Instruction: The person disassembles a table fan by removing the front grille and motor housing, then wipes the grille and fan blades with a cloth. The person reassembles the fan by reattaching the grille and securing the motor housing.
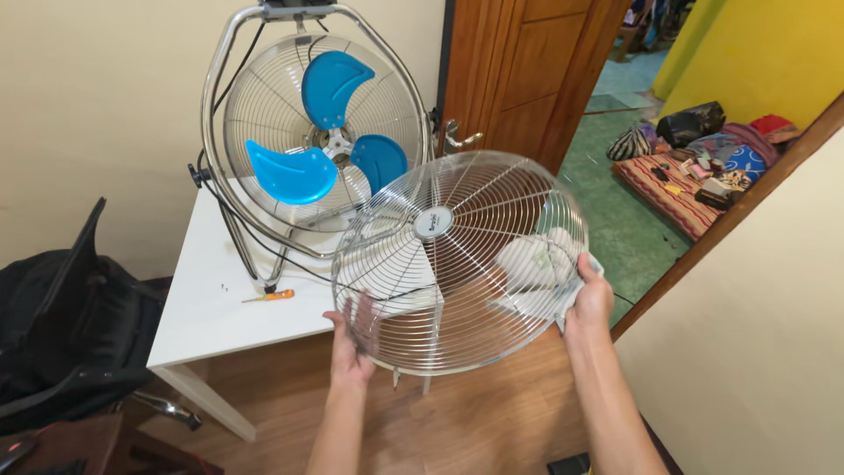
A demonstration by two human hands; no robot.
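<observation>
I hold a round chrome wire fan grille [457, 264] in front of me, tilted, over the floor. My left hand [352, 339] grips its lower left rim, fingers behind the wires. My right hand [591, 299] grips the right rim together with a white cloth [538, 264] that lies against the back of the grille. On the white table [207, 312] stands the fan [321, 132], its front uncovered, with three blue blades inside a chrome rear guard and tubular frame.
An orange-handled screwdriver [271, 296] and small screws [226, 285] lie on the table. A black chair [75, 317] stands at left. A wooden door [527, 70] is open behind the fan, with a room and floor mattress [677, 189] beyond.
</observation>
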